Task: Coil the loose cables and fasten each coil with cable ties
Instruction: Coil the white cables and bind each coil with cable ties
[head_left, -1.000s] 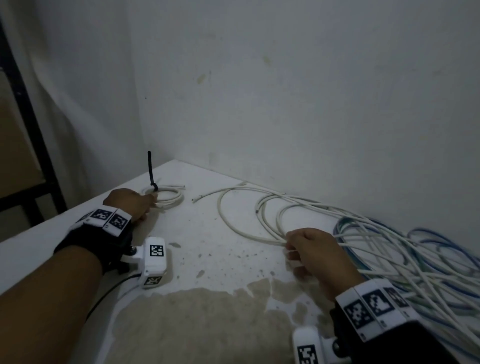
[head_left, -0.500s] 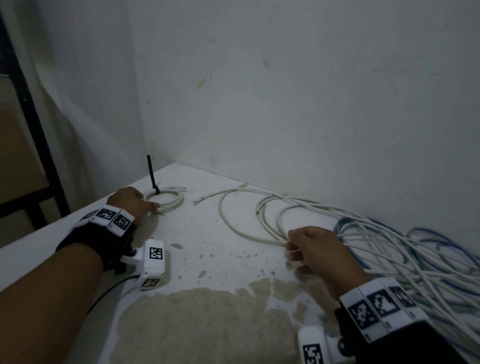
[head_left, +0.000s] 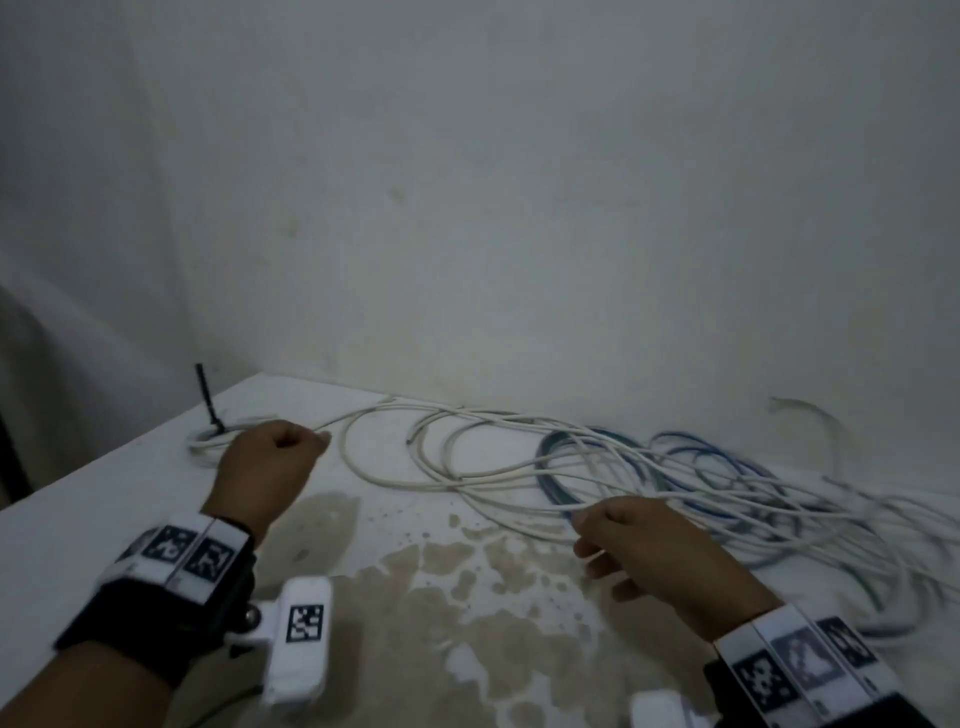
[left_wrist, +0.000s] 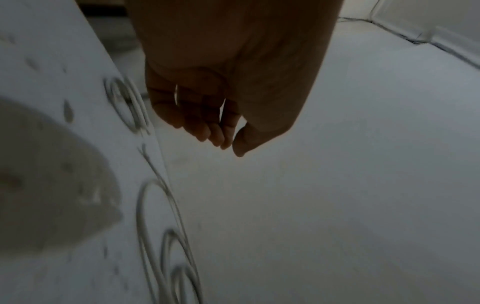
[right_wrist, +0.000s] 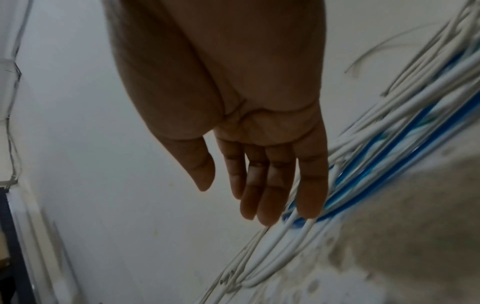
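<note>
A small white coil (head_left: 208, 448) bound by an upright black cable tie (head_left: 209, 400) lies at the table's far left corner. My left hand (head_left: 306, 444) hovers just right of it, fingers loosely curled, holding nothing; the left wrist view shows the left hand (left_wrist: 231, 144) above the surface beside the coil (left_wrist: 124, 102). Loose white cables (head_left: 395, 478) loop across the middle and run into blue cables (head_left: 550, 467) on the right. My right hand (head_left: 587, 540) is over the white strands. In the right wrist view its fingers (right_wrist: 265, 205) are straight and grip nothing, with white cables (right_wrist: 259, 267) behind them.
The white table (head_left: 104, 493) stands in a corner, with walls close behind the cables. A brown stain (head_left: 415, 623) covers the near middle. The table's left edge runs diagonally past the coil. The tangled cable heap (head_left: 779, 509) fills the right side.
My left hand has come off the tied coil and moved right, toward the loose white cable's end. The right hand stays over the white strands. The head view has turned right.
</note>
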